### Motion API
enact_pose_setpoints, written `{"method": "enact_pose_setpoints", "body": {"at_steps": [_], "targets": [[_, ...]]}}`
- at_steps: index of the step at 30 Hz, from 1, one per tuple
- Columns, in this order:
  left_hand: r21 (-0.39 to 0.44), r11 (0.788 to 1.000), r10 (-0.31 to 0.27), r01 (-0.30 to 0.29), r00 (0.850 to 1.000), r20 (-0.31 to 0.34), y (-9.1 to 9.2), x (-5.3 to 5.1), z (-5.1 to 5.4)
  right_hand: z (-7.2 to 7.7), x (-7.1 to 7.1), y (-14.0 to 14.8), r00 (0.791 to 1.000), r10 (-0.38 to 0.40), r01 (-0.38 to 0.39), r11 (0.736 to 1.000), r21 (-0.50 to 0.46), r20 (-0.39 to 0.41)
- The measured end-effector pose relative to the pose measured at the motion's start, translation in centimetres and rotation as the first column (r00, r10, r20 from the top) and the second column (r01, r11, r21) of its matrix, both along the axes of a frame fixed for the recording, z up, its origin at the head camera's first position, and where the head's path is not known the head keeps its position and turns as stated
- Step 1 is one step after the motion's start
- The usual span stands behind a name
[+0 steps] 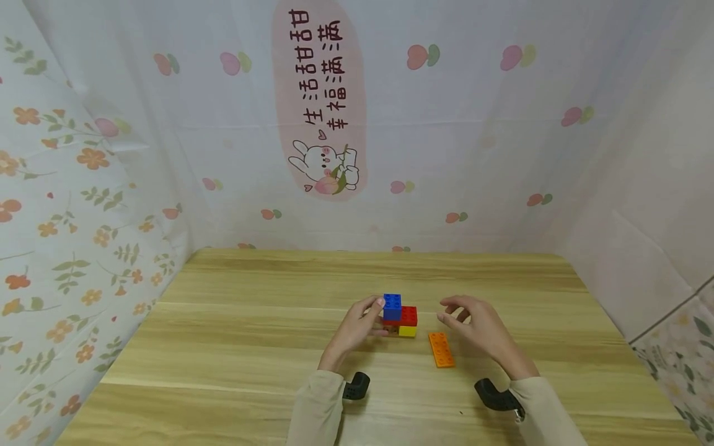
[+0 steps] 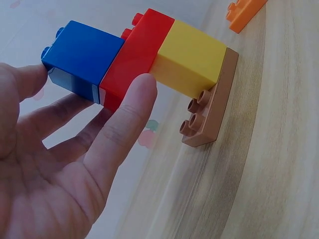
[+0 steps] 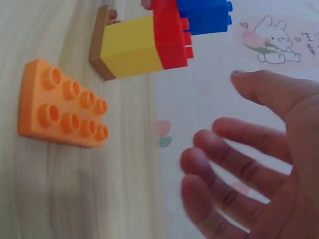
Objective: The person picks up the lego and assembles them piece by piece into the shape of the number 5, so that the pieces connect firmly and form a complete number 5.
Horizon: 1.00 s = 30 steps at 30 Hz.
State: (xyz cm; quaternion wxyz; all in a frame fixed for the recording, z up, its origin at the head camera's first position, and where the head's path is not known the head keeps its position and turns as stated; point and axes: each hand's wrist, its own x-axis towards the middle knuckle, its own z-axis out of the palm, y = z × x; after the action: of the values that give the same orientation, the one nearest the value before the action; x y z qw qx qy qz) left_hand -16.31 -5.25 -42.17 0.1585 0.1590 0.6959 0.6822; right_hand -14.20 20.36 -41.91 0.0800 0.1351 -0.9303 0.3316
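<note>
A stack of toy building bricks stands on the table, a blue brick [image 1: 392, 308] on top of a red brick [image 1: 409, 316]. Beneath the red one is a yellow brick [image 1: 408, 331], set on one end of a flat brown brick [image 2: 209, 119]. My left hand [image 1: 357, 325] holds the blue brick from the left, the thumb at its edge and other fingers partly hidden behind it. One finger reaches alongside the red brick. To the right of the stack, my right hand [image 1: 480, 325] hovers with loosely bent fingers and holds nothing. Below it to the left lies a flat orange brick [image 1: 441, 350], studs up.
The wood-grained table [image 1: 251, 347] ends at a patterned cloth backdrop [image 1: 474, 136]. Further cloth hangs at both sides. Black wrist mounts [image 1: 496, 396] sit at both sleeves.
</note>
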Motion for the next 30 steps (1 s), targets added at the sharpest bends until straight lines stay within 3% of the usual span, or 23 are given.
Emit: {"method": "enact_pose_setpoints", "body": {"at_steps": [7, 12, 24, 30], "targets": [[0.002, 1.000, -0.004, 0.004, 1.000, -0.007, 0.0, 0.0, 0.0, -0.6, 0.3, 0.4, 0.987, -0.026, 0.017, 0.998, 0.057, 0.161], [0.005, 1.000, -0.002, 0.002, 1.000, -0.010, 0.0, 0.0, 0.0, -1.1, 0.7, 0.3, 0.972, -0.046, 0.028, 0.996, 0.083, 0.230], [-0.007, 1.000, 0.003, -0.003, 1.000, -0.003, 0.0, 0.0, 0.0, -1.8, 1.7, 0.1, 0.967, -0.031, -0.005, 0.990, 0.140, 0.254], [-0.005, 1.000, -0.004, 0.004, 1.000, -0.004, 0.0, -0.1, 0.0, -2.0, 2.1, -0.3, 0.956, -0.067, 0.021, 0.987, 0.162, 0.286]]}}
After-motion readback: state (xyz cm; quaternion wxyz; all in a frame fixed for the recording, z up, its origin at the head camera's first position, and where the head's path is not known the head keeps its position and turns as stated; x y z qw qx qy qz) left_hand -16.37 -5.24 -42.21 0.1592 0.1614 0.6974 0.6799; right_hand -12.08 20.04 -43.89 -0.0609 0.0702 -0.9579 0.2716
